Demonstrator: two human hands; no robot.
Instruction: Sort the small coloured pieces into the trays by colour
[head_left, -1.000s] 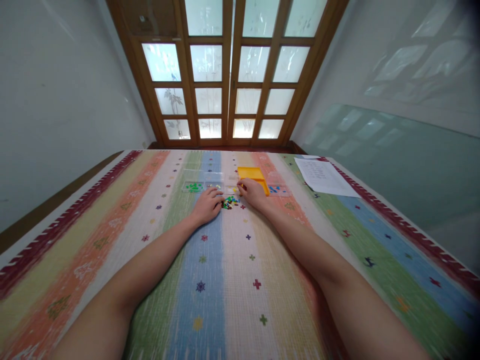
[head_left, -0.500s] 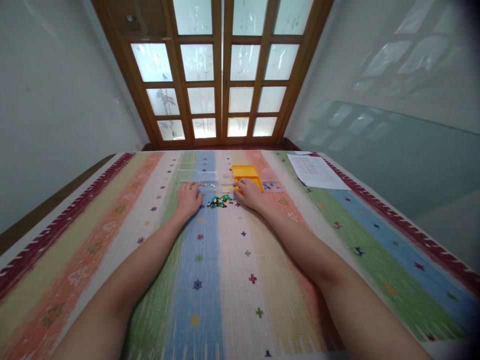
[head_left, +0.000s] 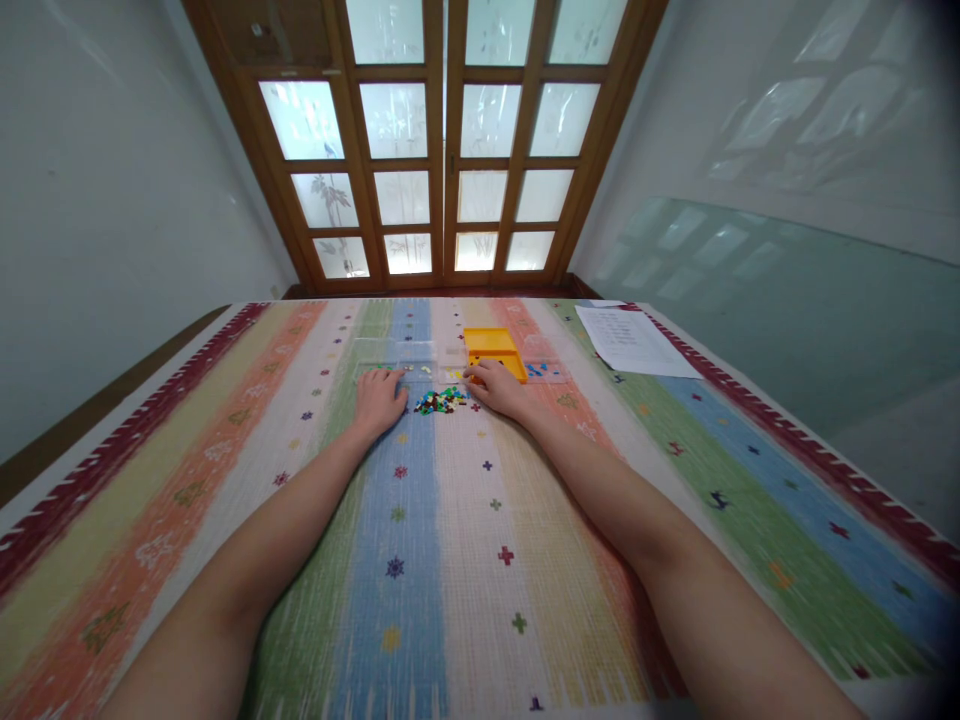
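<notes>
A small heap of mixed coloured beads [head_left: 439,401] lies on the striped cloth between my hands. My left hand [head_left: 379,398] rests just left of the heap, fingers curled over the near edge of a clear tray [head_left: 390,352]. My right hand [head_left: 496,387] sits right of the heap, fingers pinched at the near corner of a yellow tray [head_left: 491,346]; what it pinches is too small to make out. Another clear tray [head_left: 547,373] with blue beads lies right of the yellow one.
The striped cloth [head_left: 450,560] covers the whole table. A printed sheet of paper [head_left: 630,340] lies at the far right. Wooden glazed doors [head_left: 442,150] stand beyond the table's far edge, with plain walls on both sides.
My left hand has moved left off the bead heap to the clear tray's edge. My right hand has barely shifted at the yellow tray. The camera tilted slightly.
</notes>
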